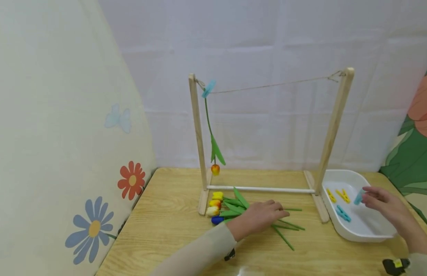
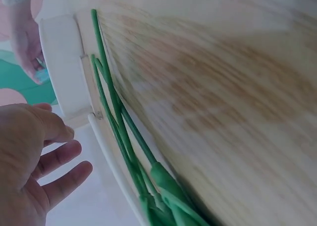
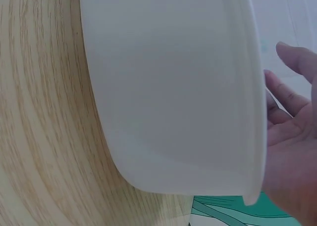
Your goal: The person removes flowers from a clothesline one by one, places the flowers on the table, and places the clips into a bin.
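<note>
My right hand (image 1: pixel 389 207) is over the white basin (image 1: pixel 375 230), pinching a light-blue clothespin (image 1: pixel 359 197) between thumb and fingers. In the right wrist view the basin's wall hides part of that hand. My left hand (image 1: pixel 259 218) reaches over a bunch of artificial tulips lying on the table. Its fingers are loosely bent with nothing between them in the left wrist view, beside the green stems (image 2: pixel 116 102). The tulip heads, yellow (image 1: pixel 217 195), orange-yellow, cream (image 1: pixel 212 211) and blue (image 1: pixel 217 220), point left. An orange-yellow tulip (image 1: pixel 215 170) hangs head down from a blue clothespin (image 1: pixel 208 89) on the string.
A wooden frame with two posts (image 1: pixel 334 126) holds the string (image 1: pixel 268 87) across its top and a white bar (image 1: pixel 261 189) low down. Inside the basin lie yellow clothespins (image 1: pixel 343 196) and a blue-green clothespin (image 1: pixel 343 213). A white cloth (image 1: pixel 254 46) hangs behind.
</note>
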